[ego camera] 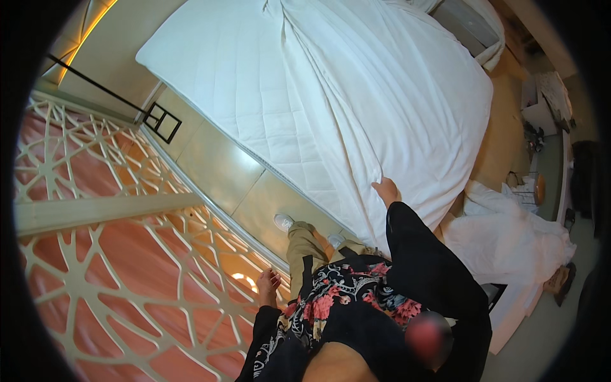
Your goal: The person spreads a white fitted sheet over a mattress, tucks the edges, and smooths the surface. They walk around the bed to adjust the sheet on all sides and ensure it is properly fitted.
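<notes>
My right hand (385, 190) grips a fold of a white duvet or sheet (405, 110) near the side of the bed. The cloth is bunched in long folds that run up from my hand towards the far end. To its left, a white quilted mattress cover (253, 114) lies bare along the mattress. My left hand (268, 281) hangs low on the left, beside the lattice screen, with its fingers slightly curled and nothing seen in it.
A cream lattice screen (76, 279) with pink cloth behind it borders a narrow tiled floor strip (215, 162). A black metal frame (163, 123) stands at its far end. White bedding (510, 238) lies heaped on the right, near a white box (538, 112).
</notes>
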`<control>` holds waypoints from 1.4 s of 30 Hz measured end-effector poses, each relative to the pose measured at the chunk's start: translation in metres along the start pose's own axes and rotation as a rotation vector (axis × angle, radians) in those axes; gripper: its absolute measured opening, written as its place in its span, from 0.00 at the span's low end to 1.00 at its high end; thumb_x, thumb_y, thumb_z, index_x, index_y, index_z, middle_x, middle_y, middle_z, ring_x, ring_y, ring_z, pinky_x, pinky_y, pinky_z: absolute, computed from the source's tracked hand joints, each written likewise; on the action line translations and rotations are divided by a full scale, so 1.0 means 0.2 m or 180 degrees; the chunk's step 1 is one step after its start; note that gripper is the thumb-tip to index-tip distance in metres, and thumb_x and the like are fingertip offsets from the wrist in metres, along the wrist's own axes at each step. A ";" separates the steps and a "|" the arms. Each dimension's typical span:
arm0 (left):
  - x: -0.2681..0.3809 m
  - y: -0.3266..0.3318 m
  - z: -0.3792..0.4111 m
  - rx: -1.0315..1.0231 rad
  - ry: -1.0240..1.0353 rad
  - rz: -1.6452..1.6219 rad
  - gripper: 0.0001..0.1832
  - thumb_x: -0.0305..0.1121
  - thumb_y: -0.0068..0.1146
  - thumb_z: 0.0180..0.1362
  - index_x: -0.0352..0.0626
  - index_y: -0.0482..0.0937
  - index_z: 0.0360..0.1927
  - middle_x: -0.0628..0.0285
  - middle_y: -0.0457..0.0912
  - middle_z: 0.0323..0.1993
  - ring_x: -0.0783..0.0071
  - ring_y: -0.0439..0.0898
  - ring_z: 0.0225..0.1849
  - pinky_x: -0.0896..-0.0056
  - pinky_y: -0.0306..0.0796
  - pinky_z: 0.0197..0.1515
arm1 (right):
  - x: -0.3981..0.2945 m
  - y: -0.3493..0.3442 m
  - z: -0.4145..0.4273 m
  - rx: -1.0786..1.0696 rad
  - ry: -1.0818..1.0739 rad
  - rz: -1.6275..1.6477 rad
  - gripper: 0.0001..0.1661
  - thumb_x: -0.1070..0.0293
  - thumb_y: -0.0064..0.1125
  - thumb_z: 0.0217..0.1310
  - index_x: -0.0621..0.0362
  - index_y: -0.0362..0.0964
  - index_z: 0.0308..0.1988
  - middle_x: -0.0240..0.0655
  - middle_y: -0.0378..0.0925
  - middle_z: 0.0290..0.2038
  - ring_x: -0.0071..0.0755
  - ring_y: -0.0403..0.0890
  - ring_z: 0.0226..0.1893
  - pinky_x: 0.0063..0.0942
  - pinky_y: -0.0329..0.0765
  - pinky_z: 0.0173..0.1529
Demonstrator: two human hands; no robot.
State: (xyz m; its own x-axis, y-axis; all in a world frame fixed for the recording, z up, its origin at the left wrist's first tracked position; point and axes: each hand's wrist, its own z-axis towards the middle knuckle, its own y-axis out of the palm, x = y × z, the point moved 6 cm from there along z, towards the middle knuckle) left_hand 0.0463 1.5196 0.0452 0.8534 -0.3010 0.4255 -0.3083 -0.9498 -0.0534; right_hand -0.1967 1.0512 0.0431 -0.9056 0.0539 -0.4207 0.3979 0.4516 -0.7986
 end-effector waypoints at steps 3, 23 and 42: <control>0.18 0.02 0.17 -0.0266 -0.0029 0.0001 0.07 0.34 0.47 0.49 0.42 0.67 0.27 0.65 0.71 0.19 0.75 0.70 0.17 0.78 0.66 0.19 | -0.12 0.04 0.03 0.0245 0.0012 -0.0684 0.17 0.62 0.49 0.40 0.64 0.71 0.29 0.51 0.72 0.29 0.51 0.73 0.32 0.37 0.69 0.39; 1.23 0.27 0.54 -0.0406 -0.0116 0.0916 0.10 0.36 0.48 0.50 0.42 0.69 0.34 0.63 0.72 0.23 0.74 0.72 0.20 0.76 0.68 0.21 | -0.44 0.07 0.00 0.0341 0.0267 0.0349 0.06 0.69 0.53 0.35 0.59 0.69 0.21 0.40 0.71 0.21 0.44 0.73 0.26 0.35 0.69 0.32; 1.71 0.84 0.79 -0.1022 -0.0506 0.1967 0.13 0.38 0.47 0.51 0.43 0.69 0.38 0.64 0.73 0.28 0.74 0.72 0.26 0.74 0.69 0.27 | -0.58 -0.19 0.09 0.0501 0.0902 0.1884 0.25 0.53 0.58 0.41 0.66 0.70 0.31 0.38 0.73 0.24 0.28 0.72 0.28 0.25 0.67 0.32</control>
State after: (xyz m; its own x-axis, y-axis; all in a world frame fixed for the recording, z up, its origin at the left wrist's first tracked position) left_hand 0.3520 1.2442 0.0394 0.5261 -0.8080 0.2653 -0.8429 -0.5368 0.0367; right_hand -0.1034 1.0116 0.1141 -0.5234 0.4935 -0.6947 0.8361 0.1401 -0.5304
